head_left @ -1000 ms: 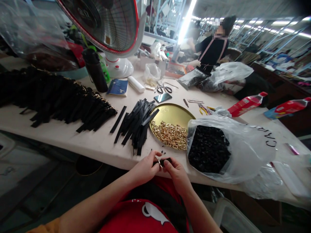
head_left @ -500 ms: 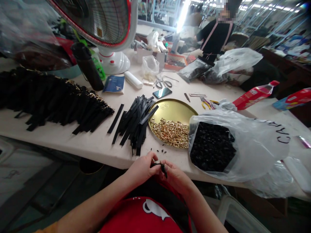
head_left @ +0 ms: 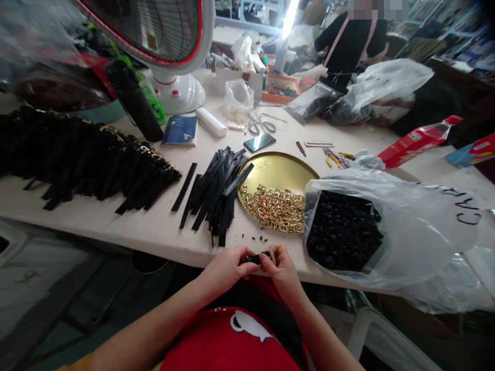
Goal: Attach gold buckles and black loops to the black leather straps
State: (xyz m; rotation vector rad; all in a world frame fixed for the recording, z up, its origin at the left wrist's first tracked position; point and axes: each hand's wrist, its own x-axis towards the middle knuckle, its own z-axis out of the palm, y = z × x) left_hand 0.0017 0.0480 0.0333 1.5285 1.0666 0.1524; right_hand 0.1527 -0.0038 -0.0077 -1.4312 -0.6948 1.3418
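My left hand and my right hand meet at the table's near edge, both pinched on a small black strap piece with a gold buckle at its right end. Just beyond them lies a loose bundle of black straps. A round gold tray holds a heap of gold buckles. To the right, a clear plastic bag holds small black pieces. A long pile of black straps with gold buckles covers the table's left side.
A fan, dark bottle, blue booklet, phone, scissors and pliers lie further back. Red packets sit at the right. Another person in black works at the far end.
My hands turned the strap piece: half a second ago it hung down between them, now it lies level with the gold buckle showing by my right fingers. The view tilted down slightly.
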